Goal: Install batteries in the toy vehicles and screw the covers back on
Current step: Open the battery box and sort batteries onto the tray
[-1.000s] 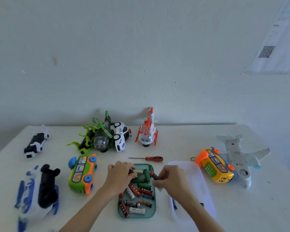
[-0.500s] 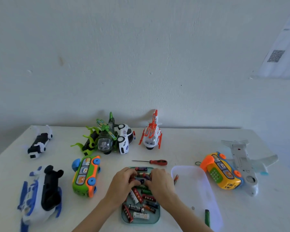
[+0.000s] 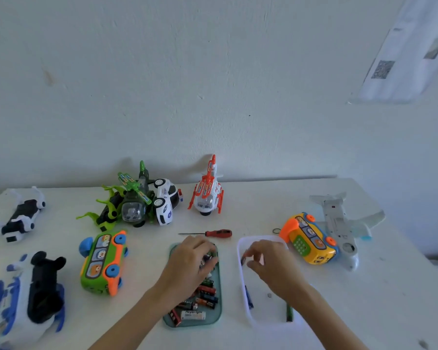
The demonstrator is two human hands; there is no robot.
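The left hand rests over the far end of the shallow green tray of mixed cylindrical batteries, fingers curled down among them; whether they grip one cannot be told. The right hand hovers over the translucent white plastic tray, fingers pinching a small dark object, too blurred to identify. The red-handled screwdriver lies on the white worktop just beyond both trays. The green-and-orange toy bus lies left of the battery tray; the yellow-and-orange toy bus lies right, against the upturned white toy aeroplane.
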